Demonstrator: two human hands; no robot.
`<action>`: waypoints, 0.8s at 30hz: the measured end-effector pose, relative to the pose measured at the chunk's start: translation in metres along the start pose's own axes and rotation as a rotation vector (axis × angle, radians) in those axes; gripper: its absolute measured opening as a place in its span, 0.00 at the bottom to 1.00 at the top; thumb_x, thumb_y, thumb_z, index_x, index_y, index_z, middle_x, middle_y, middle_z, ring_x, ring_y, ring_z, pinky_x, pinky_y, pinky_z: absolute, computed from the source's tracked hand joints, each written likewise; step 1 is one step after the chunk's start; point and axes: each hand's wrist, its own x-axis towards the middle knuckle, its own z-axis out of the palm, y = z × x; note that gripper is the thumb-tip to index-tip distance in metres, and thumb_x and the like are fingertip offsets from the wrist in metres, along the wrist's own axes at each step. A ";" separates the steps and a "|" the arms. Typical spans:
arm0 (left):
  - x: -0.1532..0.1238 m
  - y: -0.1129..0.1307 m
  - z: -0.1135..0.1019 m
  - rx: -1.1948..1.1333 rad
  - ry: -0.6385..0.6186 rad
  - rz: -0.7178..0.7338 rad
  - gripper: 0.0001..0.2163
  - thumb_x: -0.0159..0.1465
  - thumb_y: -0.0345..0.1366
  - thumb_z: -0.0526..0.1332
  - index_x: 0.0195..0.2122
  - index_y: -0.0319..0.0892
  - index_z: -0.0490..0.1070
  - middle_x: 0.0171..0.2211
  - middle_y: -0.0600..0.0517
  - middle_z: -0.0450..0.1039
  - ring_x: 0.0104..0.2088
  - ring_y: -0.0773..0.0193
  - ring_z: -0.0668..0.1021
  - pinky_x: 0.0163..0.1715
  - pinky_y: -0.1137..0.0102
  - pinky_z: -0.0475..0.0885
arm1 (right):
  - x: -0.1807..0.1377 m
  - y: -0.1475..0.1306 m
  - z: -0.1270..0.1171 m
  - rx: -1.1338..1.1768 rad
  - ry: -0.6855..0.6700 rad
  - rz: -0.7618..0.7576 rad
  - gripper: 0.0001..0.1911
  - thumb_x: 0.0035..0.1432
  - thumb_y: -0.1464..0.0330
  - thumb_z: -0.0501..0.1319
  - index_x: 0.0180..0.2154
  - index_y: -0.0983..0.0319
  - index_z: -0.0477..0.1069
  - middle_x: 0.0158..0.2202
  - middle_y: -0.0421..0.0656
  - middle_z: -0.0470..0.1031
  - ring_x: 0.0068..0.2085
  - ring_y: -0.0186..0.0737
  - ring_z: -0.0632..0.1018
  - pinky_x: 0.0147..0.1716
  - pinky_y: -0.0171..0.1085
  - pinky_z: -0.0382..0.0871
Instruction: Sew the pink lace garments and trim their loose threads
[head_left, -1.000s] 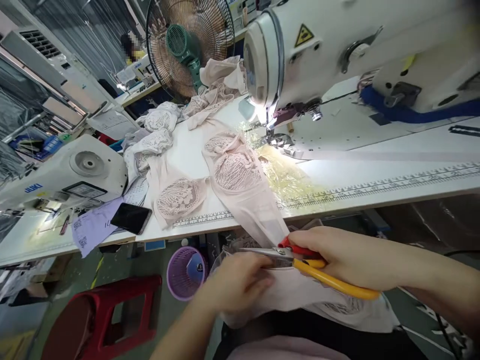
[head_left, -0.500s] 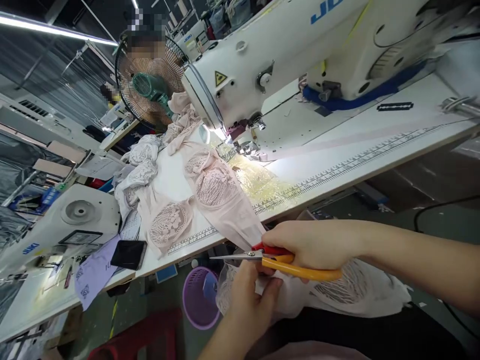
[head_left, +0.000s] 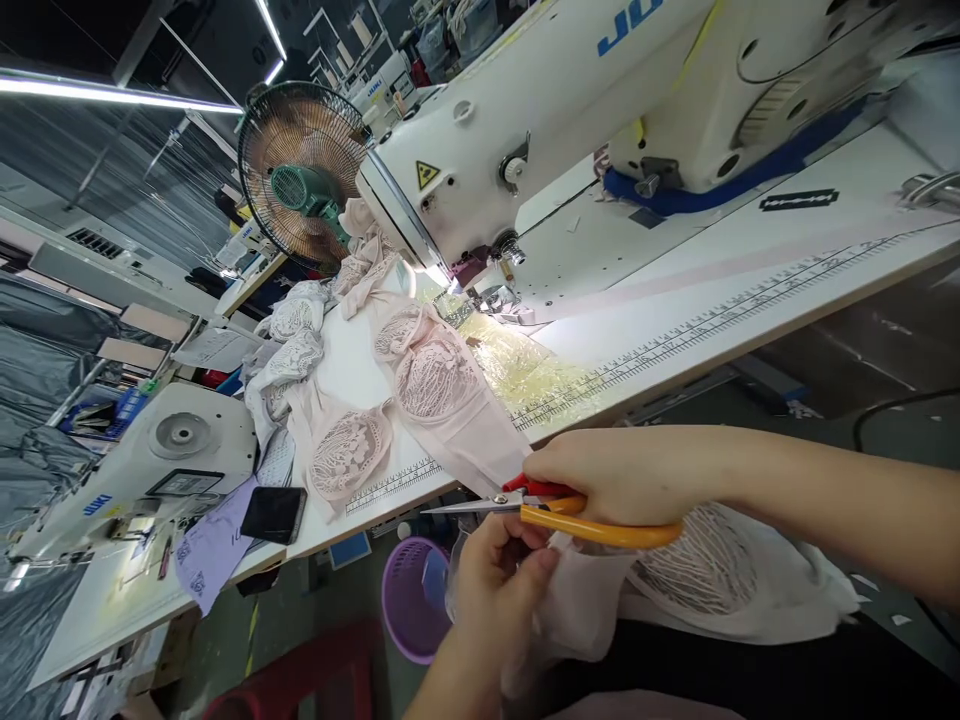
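Slid beneath one pair of scissors [head_left: 480, 505], left hand [head_left: 499, 580] pinches, seemingly, one pink garment [head_left: 720, 585] — right hand [head_left: 622, 475] clenches the handles.

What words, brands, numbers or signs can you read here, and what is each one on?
"JU" in blue, cut off by the frame: big sewing machine.
Yellow warning triangle, symbol too small: same machine's head.
Blue logo, blurred: left sewing machine.
Ruler scale on table: numbers too small.
Printed paper slips: too small.
Scissors: no print seen.
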 end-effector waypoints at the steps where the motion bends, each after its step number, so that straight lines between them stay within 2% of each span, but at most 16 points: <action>1: 0.001 0.001 0.000 -0.040 0.002 -0.037 0.19 0.53 0.50 0.70 0.26 0.40 0.66 0.24 0.54 0.66 0.26 0.68 0.67 0.27 0.74 0.64 | 0.000 -0.001 0.000 -0.002 -0.001 0.002 0.10 0.48 0.68 0.59 0.24 0.58 0.57 0.26 0.38 0.65 0.25 0.36 0.66 0.24 0.35 0.55; 8: 0.008 -0.002 0.002 -0.207 0.060 -0.109 0.21 0.44 0.49 0.75 0.24 0.39 0.68 0.25 0.52 0.71 0.29 0.65 0.72 0.33 0.70 0.68 | 0.002 -0.004 -0.002 -0.034 -0.013 -0.005 0.13 0.53 0.69 0.61 0.24 0.58 0.56 0.27 0.37 0.65 0.25 0.36 0.66 0.23 0.35 0.56; 15: 0.008 -0.007 0.001 -0.279 0.047 -0.122 0.18 0.45 0.46 0.75 0.25 0.38 0.73 0.27 0.50 0.75 0.31 0.63 0.76 0.38 0.67 0.70 | 0.006 -0.002 0.000 -0.029 -0.007 -0.034 0.11 0.53 0.68 0.60 0.24 0.59 0.57 0.27 0.38 0.66 0.25 0.36 0.66 0.23 0.35 0.56; 19: 0.009 -0.004 0.003 -0.296 -0.018 -0.126 0.16 0.48 0.45 0.74 0.31 0.38 0.78 0.33 0.46 0.79 0.37 0.57 0.79 0.44 0.63 0.71 | 0.007 0.000 0.003 -0.020 0.004 -0.034 0.10 0.51 0.67 0.59 0.25 0.58 0.58 0.27 0.39 0.66 0.25 0.37 0.66 0.23 0.35 0.56; 24: 0.008 0.002 0.003 -0.233 -0.062 -0.128 0.22 0.51 0.48 0.72 0.41 0.39 0.77 0.40 0.44 0.79 0.45 0.52 0.78 0.49 0.61 0.70 | 0.006 -0.003 0.005 -0.002 0.021 -0.021 0.10 0.51 0.69 0.61 0.25 0.58 0.58 0.27 0.39 0.66 0.26 0.38 0.67 0.23 0.35 0.56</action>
